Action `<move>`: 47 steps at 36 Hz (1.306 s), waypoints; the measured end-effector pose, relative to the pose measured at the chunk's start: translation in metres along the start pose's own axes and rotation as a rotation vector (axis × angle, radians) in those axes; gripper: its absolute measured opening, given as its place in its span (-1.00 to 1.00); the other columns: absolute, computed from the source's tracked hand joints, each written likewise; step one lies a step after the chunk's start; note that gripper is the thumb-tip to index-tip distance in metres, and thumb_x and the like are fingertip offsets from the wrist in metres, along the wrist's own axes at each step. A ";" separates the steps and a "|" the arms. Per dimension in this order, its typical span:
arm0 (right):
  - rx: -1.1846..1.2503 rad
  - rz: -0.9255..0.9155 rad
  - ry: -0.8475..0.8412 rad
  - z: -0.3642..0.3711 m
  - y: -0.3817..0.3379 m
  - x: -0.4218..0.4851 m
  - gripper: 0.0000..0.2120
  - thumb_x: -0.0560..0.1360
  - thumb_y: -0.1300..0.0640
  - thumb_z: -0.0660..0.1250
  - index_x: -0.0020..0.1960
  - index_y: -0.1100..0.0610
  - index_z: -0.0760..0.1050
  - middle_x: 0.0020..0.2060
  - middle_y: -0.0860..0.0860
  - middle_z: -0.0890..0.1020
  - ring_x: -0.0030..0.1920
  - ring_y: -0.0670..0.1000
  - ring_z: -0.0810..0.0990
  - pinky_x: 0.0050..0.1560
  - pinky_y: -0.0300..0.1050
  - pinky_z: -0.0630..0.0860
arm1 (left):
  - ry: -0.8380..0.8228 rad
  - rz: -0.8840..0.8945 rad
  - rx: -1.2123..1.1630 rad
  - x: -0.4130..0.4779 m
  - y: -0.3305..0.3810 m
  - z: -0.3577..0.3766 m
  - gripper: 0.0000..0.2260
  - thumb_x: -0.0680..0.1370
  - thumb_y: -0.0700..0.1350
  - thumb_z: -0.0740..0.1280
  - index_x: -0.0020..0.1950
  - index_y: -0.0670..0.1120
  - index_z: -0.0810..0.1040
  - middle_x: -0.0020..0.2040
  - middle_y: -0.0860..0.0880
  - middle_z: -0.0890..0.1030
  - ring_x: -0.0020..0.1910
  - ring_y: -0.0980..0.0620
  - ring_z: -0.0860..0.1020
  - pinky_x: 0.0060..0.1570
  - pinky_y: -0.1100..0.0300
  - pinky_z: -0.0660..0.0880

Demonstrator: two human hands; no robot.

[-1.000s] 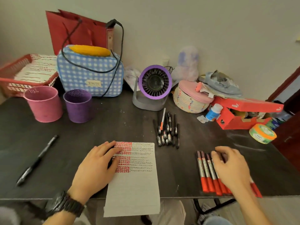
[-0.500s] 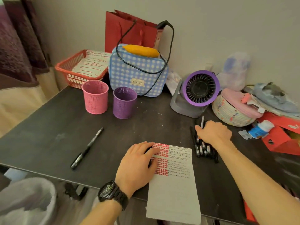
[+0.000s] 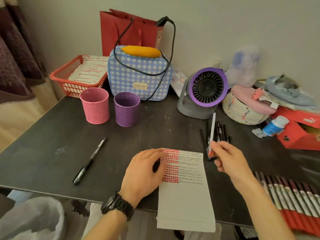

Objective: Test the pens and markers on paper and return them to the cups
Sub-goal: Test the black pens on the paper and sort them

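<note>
Black tabletop (image 3: 52, 144), matt and dusted with pale specks, has its near edge running across the lower frame. A lined sheet of paper (image 3: 187, 201) lies at the centre and overhangs that edge. Its upper part carries blocks of red marks and rows of black marks.

The left hand (image 3: 143, 172) rests flat on the paper's left margin, fingers relaxed and spread, gripping nothing. A black wristwatch (image 3: 117, 205) sits at that wrist. The right hand (image 3: 228, 160) is raised just right of the paper's top corner. Its curled fingers pinch a slim white pen (image 3: 212, 129) near its red end, and the shaft tilts up and away.

Behind that hand a loose cluster of thin black pens (image 3: 220, 130) lies on the table. A row of red markers (image 3: 290, 201), side by side and blurred, reaches the near right edge.

A pink cup (image 3: 94, 105) and a purple cup (image 3: 127, 109), both perforated cylinders, stand upright side by side at the rear left, well apart from the hands. The widest stretch of bare surface lies between the cups and the paper. Only a black marker (image 3: 90, 161) crosses it, lying diagonally.

Along the wall stand a red plastic basket (image 3: 69, 78), a blue checked fabric bag (image 3: 138, 73), a round fan (image 3: 206, 89) with a purple rim, a woven coil basket (image 3: 242, 110) and a red cardboard box (image 3: 297, 132). A bin with a plastic liner (image 3: 31, 219) stands below the near left edge.
</note>
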State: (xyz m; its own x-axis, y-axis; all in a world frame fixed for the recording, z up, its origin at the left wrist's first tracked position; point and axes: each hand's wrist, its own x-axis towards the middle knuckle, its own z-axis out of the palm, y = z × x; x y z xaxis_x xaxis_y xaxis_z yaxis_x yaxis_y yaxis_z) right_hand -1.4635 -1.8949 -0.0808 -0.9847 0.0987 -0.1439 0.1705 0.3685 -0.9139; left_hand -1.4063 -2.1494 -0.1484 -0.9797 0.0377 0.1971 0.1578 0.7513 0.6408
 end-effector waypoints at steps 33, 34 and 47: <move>0.557 -0.046 -0.036 0.047 0.016 -0.118 -0.86 0.43 -0.01 0.45 -0.09 0.03 0.71 -0.33 0.08 0.67 -0.42 -0.05 0.55 -0.47 -0.19 0.49 | -0.098 0.379 0.142 -0.035 0.063 -0.023 -0.69 0.67 0.14 0.19 0.19 0.02 0.62 0.03 0.13 0.59 -0.08 0.10 0.55 -0.13 0.05 0.56; 0.564 -0.039 -0.034 0.046 0.016 -0.116 -0.85 0.42 -0.01 0.46 -0.09 0.03 0.72 -0.33 0.08 0.67 -0.42 -0.05 0.56 -0.46 -0.19 0.50 | -0.061 0.418 0.189 -0.035 0.063 -0.025 -0.69 0.67 0.13 0.19 0.18 -0.01 0.63 0.01 0.10 0.62 -0.10 0.06 0.57 -0.16 0.04 0.56; 0.734 0.098 0.308 0.001 0.027 -0.070 -0.90 0.58 0.11 0.41 -0.10 0.11 0.61 -0.40 -0.05 0.59 -0.40 -0.12 0.55 -0.43 -0.29 0.52 | 0.107 0.202 0.386 -0.031 0.018 -0.053 -0.63 0.66 0.13 0.10 0.09 -0.04 0.63 -0.09 0.01 0.64 -0.16 -0.02 0.59 -0.20 0.04 0.54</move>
State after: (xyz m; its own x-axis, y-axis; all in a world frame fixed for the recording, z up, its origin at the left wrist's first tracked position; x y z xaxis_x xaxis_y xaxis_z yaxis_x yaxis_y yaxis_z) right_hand -1.3899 -1.8929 -0.0959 -0.8935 0.3897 -0.2232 0.0822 -0.3467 -0.9344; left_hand -1.3662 -2.1724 -0.1038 -0.9124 0.1561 0.3784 0.2674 0.9273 0.2621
